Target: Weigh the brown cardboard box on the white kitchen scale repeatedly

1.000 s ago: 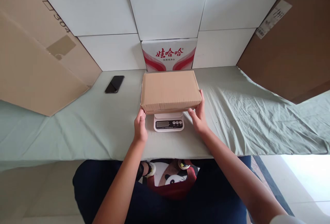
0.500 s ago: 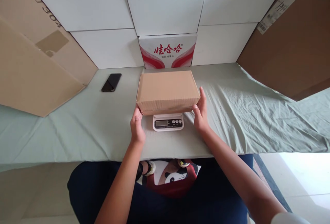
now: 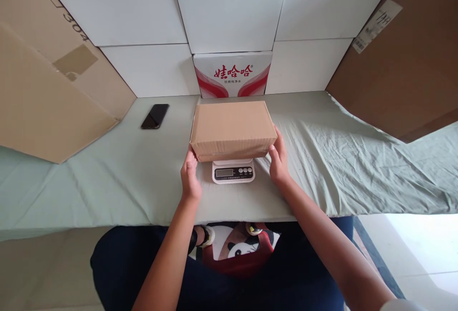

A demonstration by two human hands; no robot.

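Observation:
A closed brown cardboard box (image 3: 233, 122) sits over the white kitchen scale (image 3: 234, 171), hiding most of its platform. Whether the box's weight rests on the platform cannot be seen. The scale's display and round buttons face me, with no digits visible on the display. At the box's lower left corner, my left hand (image 3: 190, 175) grips the side, its fingers partly hidden. My right hand (image 3: 279, 158) holds the lower right corner, thumb on the front face and fingers along the side.
A black phone (image 3: 155, 116) lies left of the box on the green cloth (image 3: 107, 172). Behind stands a white-and-red carton (image 3: 233, 75) against white panels. Large cardboard sheets flank the table, one at left (image 3: 53, 96) and one at right (image 3: 404, 77).
My right fingers have drawn in closer against the box's right side. The box and scale stay nearly in place; the whole view has shifted slightly.

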